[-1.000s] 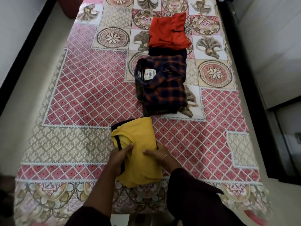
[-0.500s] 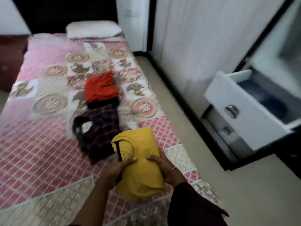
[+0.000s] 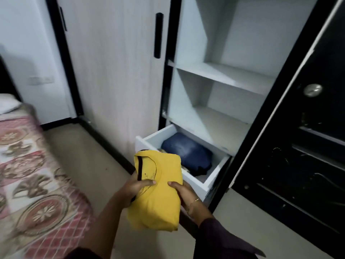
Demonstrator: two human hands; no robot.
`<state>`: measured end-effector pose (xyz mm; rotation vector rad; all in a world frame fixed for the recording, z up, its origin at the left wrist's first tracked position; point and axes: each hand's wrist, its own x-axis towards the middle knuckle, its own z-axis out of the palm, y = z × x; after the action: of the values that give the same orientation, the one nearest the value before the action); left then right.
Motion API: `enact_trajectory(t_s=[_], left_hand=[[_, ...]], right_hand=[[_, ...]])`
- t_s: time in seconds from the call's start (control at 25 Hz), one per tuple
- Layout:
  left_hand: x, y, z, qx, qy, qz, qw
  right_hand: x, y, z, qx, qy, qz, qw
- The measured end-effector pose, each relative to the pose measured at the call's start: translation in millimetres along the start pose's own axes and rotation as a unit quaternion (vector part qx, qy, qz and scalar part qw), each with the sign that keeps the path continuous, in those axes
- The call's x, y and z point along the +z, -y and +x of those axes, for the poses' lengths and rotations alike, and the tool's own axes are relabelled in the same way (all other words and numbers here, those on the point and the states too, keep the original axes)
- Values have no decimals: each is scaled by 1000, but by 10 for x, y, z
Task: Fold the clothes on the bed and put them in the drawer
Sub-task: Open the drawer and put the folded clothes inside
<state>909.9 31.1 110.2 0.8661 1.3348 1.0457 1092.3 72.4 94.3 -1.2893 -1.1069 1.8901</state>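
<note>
While both hands grip it, the folded yellow shirt (image 3: 158, 199) shows a dark-trimmed collar; left hand (image 3: 132, 191), right hand (image 3: 182, 193).

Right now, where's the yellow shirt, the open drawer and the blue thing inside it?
yellow shirt (image 3: 158, 200): head view, middle of the folded front.
open drawer (image 3: 196, 181): head view, its white front wall.
blue thing (image 3: 186, 152): head view, top of the folded bundle.

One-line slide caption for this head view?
Both hands, left and right, carry a folded yellow shirt toward the open drawer holding blue clothing.
</note>
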Motion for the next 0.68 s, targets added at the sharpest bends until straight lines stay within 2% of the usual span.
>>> enact_trajectory(t_s=[0.16, 0.32, 0.56, 0.68], left_hand=[[668, -274, 820, 27, 14, 25, 999], [1043, -476, 1469, 33, 35, 59, 997], [1449, -543, 2356, 5, 74, 179, 981], [1592, -433, 2810, -31, 135, 245, 960]], right_hand=[[-722, 432, 336, -18, -98, -47, 994], [-1117, 723, 668, -32, -168, -32, 985], [-1541, 848, 1248, 48, -259, -75, 962], [-1686, 783, 1590, 147, -270, -72, 949]])
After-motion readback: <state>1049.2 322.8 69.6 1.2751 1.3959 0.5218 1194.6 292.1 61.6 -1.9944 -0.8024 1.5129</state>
